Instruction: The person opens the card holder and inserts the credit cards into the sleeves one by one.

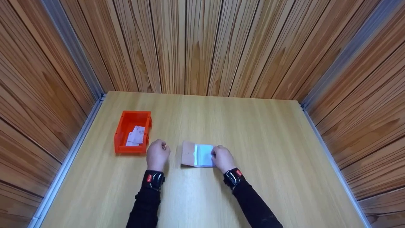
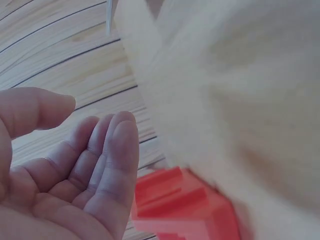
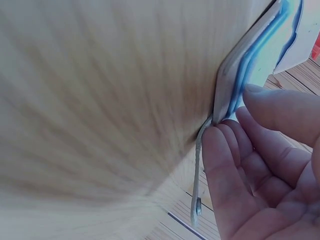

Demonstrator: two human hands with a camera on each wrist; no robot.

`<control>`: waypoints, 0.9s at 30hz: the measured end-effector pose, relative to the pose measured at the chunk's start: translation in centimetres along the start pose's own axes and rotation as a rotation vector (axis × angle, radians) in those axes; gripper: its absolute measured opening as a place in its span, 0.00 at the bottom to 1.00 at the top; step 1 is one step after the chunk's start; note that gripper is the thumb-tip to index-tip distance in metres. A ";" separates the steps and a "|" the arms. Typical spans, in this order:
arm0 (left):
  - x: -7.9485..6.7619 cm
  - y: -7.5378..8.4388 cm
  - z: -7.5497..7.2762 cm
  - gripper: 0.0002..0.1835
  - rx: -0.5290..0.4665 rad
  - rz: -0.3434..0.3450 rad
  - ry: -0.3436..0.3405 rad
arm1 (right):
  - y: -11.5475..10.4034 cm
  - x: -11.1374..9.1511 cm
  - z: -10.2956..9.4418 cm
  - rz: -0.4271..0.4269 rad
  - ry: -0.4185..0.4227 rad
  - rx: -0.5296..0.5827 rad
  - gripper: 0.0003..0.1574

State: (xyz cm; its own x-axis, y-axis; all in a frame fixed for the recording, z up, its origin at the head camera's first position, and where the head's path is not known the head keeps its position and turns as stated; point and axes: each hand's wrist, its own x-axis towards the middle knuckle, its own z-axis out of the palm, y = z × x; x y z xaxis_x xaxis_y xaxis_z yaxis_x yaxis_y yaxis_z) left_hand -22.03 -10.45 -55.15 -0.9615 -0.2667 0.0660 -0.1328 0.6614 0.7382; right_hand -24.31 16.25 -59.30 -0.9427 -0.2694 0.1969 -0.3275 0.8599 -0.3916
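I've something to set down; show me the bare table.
The table is bare between right grip and right wall, and from the brown-blue item to the back wall. Crowded: orange bin, left grip close beside.

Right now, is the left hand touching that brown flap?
Apart. The head view shows a strip of table between the left hand and the brown flap.

Our left arm point(image 1: 144, 209) reaches nearly straight ahead; its hand point(image 1: 158, 155) sits loosely curled, thumb apart from the fingertips. Our right arm point(image 1: 258, 207) slants inward, right hand point(image 1: 223, 158) pinching, thumb facing bent fingers.
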 end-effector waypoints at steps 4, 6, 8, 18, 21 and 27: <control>0.6 -0.1 -0.9 0.10 0.005 -0.026 -0.014 | 0.0 0.0 0.0 -0.010 0.001 -0.011 0.07; 0.8 -0.2 -1.3 0.10 0.000 -0.049 -0.037 | 0.1 0.0 0.0 -0.007 -0.005 -0.011 0.07; 1.0 -0.2 -1.6 0.11 -0.001 -0.066 -0.052 | 0.1 0.1 0.0 0.000 -0.012 -0.010 0.07; 2.1 -0.7 -2.7 0.08 0.064 0.003 0.021 | 0.1 0.2 0.0 0.015 -0.029 0.002 0.07; 2.4 -1.0 -3.0 0.09 0.062 0.000 0.017 | 0.1 0.2 0.0 0.030 -0.039 0.001 0.07; 2.8 -1.4 -4.0 0.09 0.035 -0.012 0.046 | -0.2 0.2 -0.2 0.054 -0.058 0.009 0.07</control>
State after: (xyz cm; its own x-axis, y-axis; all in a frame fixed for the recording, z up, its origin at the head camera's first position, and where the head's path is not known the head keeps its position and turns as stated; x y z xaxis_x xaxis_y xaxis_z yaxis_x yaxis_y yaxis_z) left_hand -23.55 -14.91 -53.28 -0.9477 -0.3067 0.0886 -0.1536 0.6815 0.7155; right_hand -24.43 16.15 -59.01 -0.9609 -0.2478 0.1235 -0.2768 0.8698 -0.4085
